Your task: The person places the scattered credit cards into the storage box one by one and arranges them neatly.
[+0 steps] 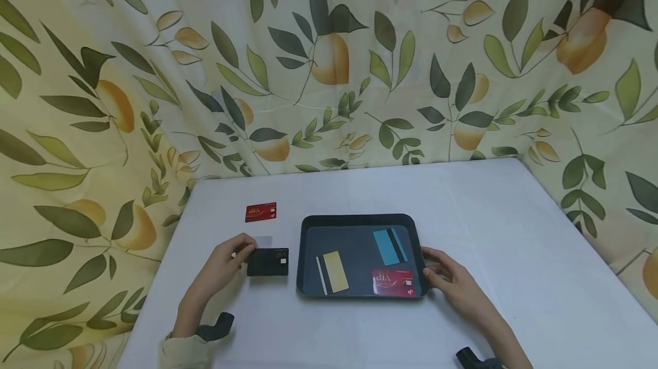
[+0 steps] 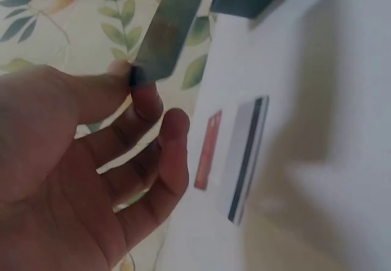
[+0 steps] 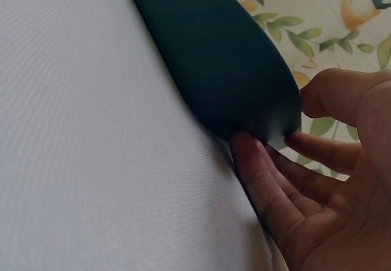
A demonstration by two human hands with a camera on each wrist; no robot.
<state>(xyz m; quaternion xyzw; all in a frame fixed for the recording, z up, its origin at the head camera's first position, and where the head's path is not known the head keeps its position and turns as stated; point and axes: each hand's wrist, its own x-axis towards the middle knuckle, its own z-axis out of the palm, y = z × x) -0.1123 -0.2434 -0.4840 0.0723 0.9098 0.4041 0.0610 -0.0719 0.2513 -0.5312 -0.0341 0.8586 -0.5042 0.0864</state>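
Note:
My left hand pinches a black VIP card at one end, between thumb and fingertips. In the left wrist view the black card is tilted, raised above the table. A dark tray lies to its right. My right hand grips the tray's right end, thumb and fingers at its rim and outer wall. Inside the tray are a gold card at left, a blue card at upper right and a red VIP card at lower right.
Beyond my left hand, another red VIP card lies on the white table. Closer in is a pale card, partly hidden by the left hand, with a dark stripe in the left wrist view. A leaf-and-fruit patterned curtain borders the table.

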